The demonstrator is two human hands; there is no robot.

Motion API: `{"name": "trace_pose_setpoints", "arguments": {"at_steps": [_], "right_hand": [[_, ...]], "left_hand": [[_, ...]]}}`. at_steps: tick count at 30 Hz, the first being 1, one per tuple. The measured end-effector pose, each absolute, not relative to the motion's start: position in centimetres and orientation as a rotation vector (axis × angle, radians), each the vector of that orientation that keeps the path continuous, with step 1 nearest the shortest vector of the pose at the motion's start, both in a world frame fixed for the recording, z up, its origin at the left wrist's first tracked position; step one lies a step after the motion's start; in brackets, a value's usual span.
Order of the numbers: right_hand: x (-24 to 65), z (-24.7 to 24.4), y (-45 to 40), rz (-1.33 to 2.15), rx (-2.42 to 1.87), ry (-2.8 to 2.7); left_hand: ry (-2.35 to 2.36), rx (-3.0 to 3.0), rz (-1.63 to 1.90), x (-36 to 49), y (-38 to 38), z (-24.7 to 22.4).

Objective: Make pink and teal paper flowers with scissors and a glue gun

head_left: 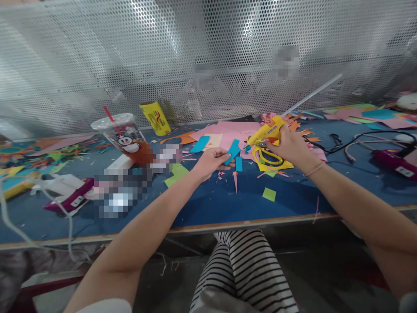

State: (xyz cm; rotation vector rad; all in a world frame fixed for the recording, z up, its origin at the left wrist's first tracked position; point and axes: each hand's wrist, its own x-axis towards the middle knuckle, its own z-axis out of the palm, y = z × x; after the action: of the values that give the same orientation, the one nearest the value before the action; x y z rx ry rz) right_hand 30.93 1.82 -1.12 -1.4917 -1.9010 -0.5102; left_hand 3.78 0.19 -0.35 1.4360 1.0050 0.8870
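Between the fingertips of my left hand [214, 161] is a strip of blue paper [233, 152], slanting up to the right. My right hand [289, 145] grips a yellow hot glue gun [267, 132], its nozzle pointing left toward the blue strip. A long clear glue stick [312, 94] juts from the gun's back end. Under the gun lie yellow-handled scissors [269, 157], partly hidden by my right hand. A small blue paper piece [239, 164] lies just right of my left fingertips, and a green paper square [269, 194] is nearer the table edge.
A plastic drink cup [133, 143] with a red straw and a yellow packet [156, 118] stand at the left. Purple devices with cords lie at the far left [73, 195] and far right [395, 163]. Pink paper sheets [233, 130] and scraps cover the back, before a perforated metal panel [228, 52].
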Motion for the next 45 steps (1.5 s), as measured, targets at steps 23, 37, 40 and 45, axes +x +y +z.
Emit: {"name": "trace_pose_setpoints", "arguments": {"at_steps": [23, 37, 40, 45], "right_hand": [[30.6, -1.8, 2.0, -0.573, -1.441, -1.806], [30.0, -1.7, 1.6, -0.568, -1.411, -1.883], [29.9, -1.7, 1.4, -0.582, -1.429, -1.902], [29.9, -1.6, 1.3, -0.571, -1.437, -1.918]], "left_hand": [[0.989, 1.506, 0.937, 4.0, 0.1, -0.5], [1.068, 1.639, 0.927, 4.4, -0.4, -0.4], [1.104, 1.673, 0.987, 4.6, -0.7, -0.3], [1.101, 1.681, 1.006, 4.6, -0.7, -0.3]]}}
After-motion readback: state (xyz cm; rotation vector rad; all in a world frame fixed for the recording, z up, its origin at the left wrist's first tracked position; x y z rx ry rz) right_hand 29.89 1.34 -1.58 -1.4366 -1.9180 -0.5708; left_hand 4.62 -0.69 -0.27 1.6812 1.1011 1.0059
